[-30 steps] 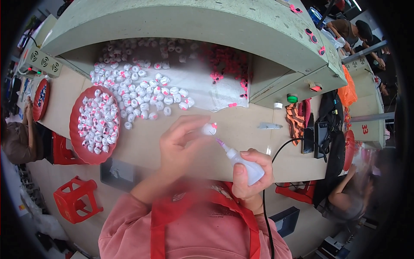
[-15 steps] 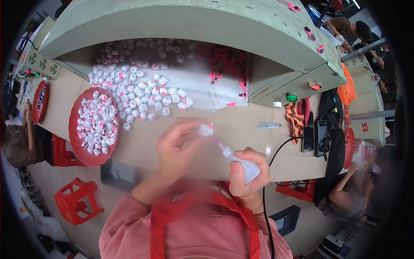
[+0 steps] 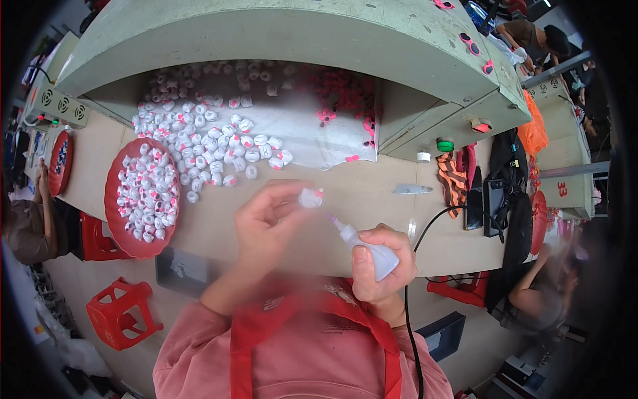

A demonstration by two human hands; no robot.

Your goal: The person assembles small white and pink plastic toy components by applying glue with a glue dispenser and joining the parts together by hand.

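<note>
red tray (image 3: pixel 117 229) of white beads sits by your workbench's (image 3: pixel 372 193) left edge. your right hand (image 3: pixel 382 269) is clenched round a squeeze bottle (image 3: pixel 372 253), nozzle touching the small white bead (image 3: pixel 310 197) your left hand (image 3: pixel 266 223) pinches over the near edge.

White-and-pink beads (image 3: pixel 212 143), red tray (image 3: pixel 116 226), whitish squeeze bottle (image 3: pixel 375 253), grey-green bench (image 3: pixel 299 33)

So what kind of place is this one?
Likely a small-parts assembly workshop: a long workbench heaped with small white pieces, a red tray of more, and other workers at neighbouring benches.
</note>
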